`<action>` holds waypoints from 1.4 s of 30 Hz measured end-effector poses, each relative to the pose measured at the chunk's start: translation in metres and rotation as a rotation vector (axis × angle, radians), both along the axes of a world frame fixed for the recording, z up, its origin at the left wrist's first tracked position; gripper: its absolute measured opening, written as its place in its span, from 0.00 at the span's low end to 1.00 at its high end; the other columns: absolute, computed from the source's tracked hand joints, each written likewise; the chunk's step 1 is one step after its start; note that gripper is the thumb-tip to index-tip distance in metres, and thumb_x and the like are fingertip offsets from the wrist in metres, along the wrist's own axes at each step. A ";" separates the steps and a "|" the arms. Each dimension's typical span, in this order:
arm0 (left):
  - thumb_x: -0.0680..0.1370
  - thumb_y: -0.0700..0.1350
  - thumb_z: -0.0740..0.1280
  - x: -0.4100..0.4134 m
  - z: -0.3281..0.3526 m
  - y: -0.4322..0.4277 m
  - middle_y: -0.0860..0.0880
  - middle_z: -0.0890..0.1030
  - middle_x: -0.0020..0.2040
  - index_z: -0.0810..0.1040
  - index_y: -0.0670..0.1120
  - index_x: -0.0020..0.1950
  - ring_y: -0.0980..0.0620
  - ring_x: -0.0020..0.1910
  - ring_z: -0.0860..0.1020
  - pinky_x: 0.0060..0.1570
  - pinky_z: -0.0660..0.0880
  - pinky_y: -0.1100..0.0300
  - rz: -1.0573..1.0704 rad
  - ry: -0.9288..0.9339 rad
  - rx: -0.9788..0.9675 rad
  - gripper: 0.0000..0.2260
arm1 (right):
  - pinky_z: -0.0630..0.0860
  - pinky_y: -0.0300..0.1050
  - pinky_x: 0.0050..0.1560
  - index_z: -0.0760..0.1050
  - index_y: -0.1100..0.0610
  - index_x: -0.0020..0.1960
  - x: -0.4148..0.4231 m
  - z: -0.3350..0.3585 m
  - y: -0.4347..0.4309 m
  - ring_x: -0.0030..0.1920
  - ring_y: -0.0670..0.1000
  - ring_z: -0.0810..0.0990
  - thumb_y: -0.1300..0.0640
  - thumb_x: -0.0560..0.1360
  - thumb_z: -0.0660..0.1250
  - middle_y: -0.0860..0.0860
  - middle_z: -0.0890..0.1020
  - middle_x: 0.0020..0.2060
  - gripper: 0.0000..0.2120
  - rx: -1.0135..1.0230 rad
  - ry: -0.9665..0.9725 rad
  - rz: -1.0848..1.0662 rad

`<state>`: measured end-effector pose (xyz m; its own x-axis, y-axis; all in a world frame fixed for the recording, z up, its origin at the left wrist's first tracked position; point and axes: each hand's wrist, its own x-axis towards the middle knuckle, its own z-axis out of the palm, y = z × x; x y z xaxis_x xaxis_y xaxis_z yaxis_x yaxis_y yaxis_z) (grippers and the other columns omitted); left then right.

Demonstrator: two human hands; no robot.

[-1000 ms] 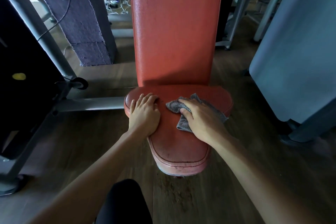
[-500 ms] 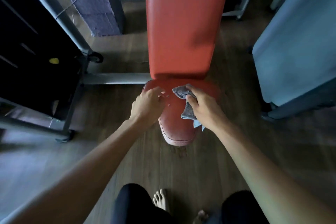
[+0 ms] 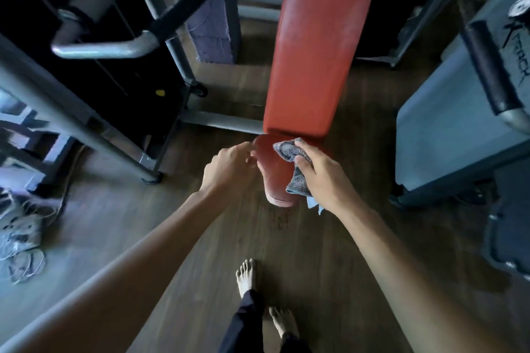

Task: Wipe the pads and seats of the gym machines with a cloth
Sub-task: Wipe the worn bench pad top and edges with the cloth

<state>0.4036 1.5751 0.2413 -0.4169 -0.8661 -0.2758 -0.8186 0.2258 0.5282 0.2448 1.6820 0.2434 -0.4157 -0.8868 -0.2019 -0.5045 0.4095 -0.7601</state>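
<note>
Both bare forearms reach forward and down, drawing close together. The right hand, palm down, pinches a grey cloth between thumb and fingers against a red seat. The left hand, knuckles up and fingers bent, sits at the seat's left edge; whether it grips is unclear.

— Where is the cloth?
— On the red seat, toward its right side, held by the right grip. One corner hangs off the seat's right edge.
— And the left grip?
— At the seat's left edge, fingers loosely bent, holding nothing.
— Behind the seat?
— The red backrest rises there. In front of the seat, bare feet stand on the wooden floor.
</note>
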 end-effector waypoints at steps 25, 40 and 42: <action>0.78 0.50 0.65 0.577 0.095 0.170 0.49 0.84 0.57 0.82 0.57 0.57 0.43 0.56 0.81 0.55 0.78 0.50 1.015 -0.039 -0.135 0.11 | 0.60 0.38 0.70 0.68 0.53 0.74 0.544 0.091 -0.021 0.72 0.50 0.68 0.52 0.83 0.59 0.49 0.72 0.71 0.20 -0.141 0.000 1.070; 0.77 0.52 0.64 0.735 0.084 0.001 0.48 0.84 0.55 0.82 0.58 0.56 0.43 0.55 0.81 0.54 0.78 0.48 0.907 0.006 -0.106 0.11 | 0.54 0.26 0.65 0.70 0.57 0.72 0.702 0.085 -0.174 0.73 0.48 0.67 0.56 0.82 0.61 0.51 0.72 0.71 0.19 -0.159 -0.064 0.920; 0.76 0.52 0.64 0.748 0.078 -0.049 0.48 0.85 0.54 0.82 0.59 0.55 0.44 0.51 0.82 0.52 0.79 0.49 0.879 0.016 -0.106 0.10 | 0.54 0.23 0.63 0.70 0.57 0.72 0.713 0.079 -0.218 0.72 0.48 0.68 0.56 0.82 0.61 0.51 0.72 0.71 0.19 -0.163 -0.075 0.880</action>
<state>1.1512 1.5260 0.3197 0.4084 -0.8958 -0.1753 -0.7118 -0.4327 0.5532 0.9583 1.4641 0.3219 0.4376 -0.8981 -0.0450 -0.5315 -0.2180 -0.8185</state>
